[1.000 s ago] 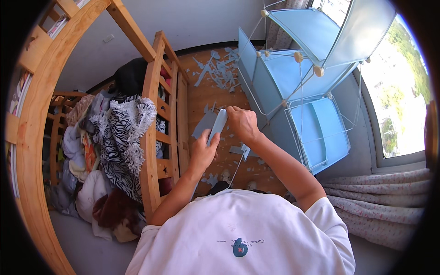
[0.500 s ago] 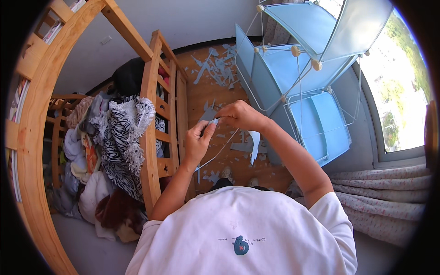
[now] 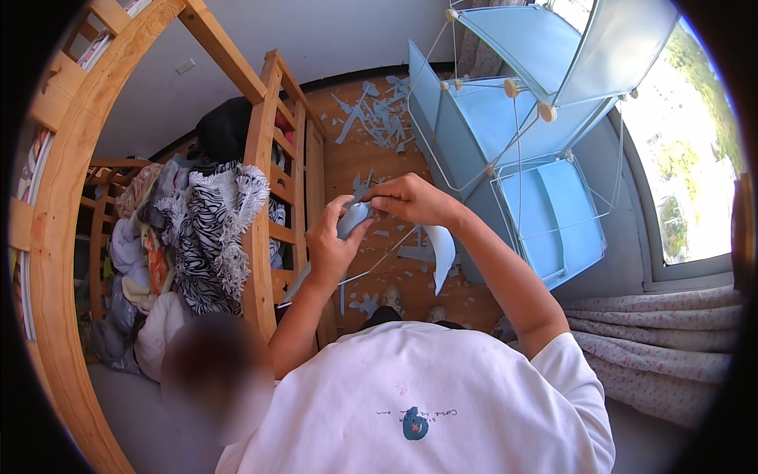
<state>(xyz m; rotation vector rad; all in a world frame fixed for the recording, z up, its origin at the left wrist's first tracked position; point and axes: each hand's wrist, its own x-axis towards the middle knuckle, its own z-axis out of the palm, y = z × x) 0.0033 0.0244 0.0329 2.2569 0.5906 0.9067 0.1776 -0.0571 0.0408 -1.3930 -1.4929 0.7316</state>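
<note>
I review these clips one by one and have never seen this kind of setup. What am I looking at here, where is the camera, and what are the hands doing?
There is no machine here. A person wears a wide fisheye camera on the head, looking down, so straight edges bend near the rim. The white T-shirt at the bottom is the person's own.

Both bare hands meet in the middle. The left hand and right hand together hold a pale blue sheet piece; a curled strip of it hangs below the right hand.

Below is a wooden floor scattered with blue scraps. To the right stands a blue panel cabinet on a wire frame; to the left, a wooden bed frame draped with clothes.
</note>
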